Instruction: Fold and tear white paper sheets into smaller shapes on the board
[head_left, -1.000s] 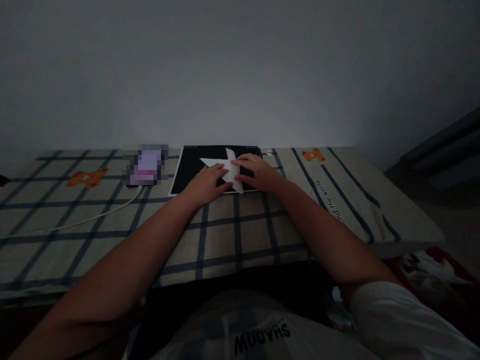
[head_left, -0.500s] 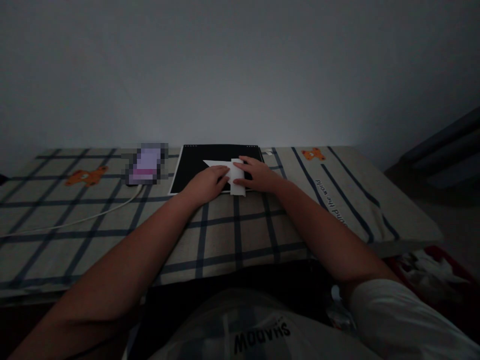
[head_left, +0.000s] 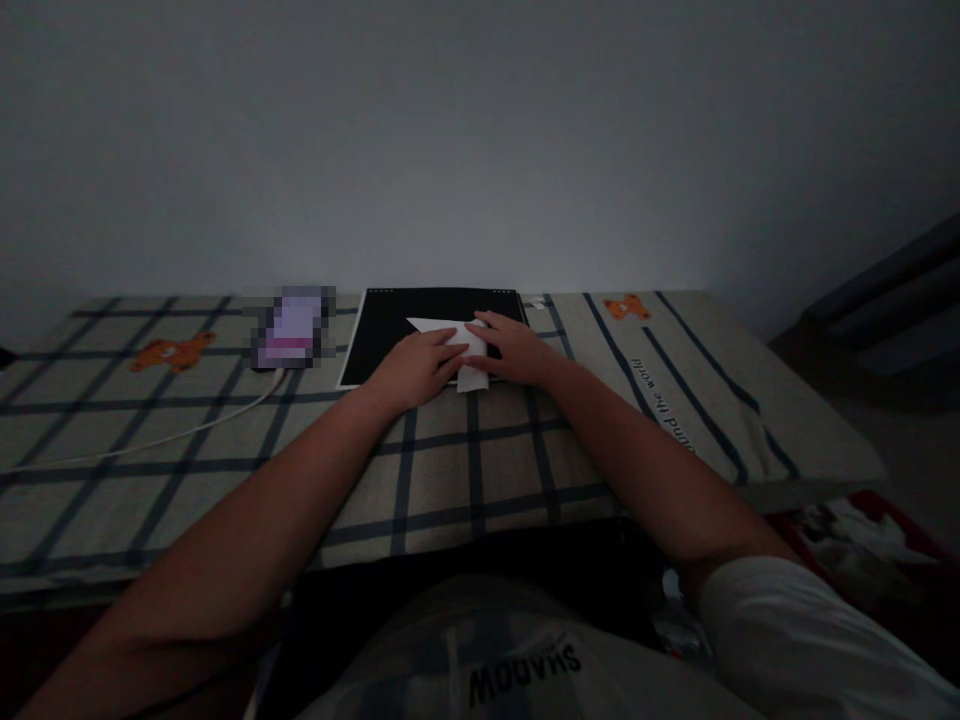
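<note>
A folded piece of white paper (head_left: 474, 377) lies on a black sheet with a pale border (head_left: 390, 315). One pointed corner of the paper sticks out to the left, and a narrow strip hangs past the sheet's near edge. My left hand (head_left: 420, 365) reaches over the paper from the left, its stretched fingers lying on it. From the right, my right hand (head_left: 514, 348) rests on the paper's right side, with thumb and fingers spread apart. The fingertips of both hands nearly meet over the paper and hide part of the fold.
A phone with a blurred screen (head_left: 292, 328) lies to the left, its white cable (head_left: 225, 425) running off leftward. A checked cloth (head_left: 442, 460) covers the table. Behind is a plain wall (head_left: 480, 150). A red container (head_left: 885, 550) with crumpled white material stands low at the right.
My left hand's fingers have slid right, further over the paper, closer to my right hand. The folded strip now looks more covered, and its near end has shifted slightly left.
</note>
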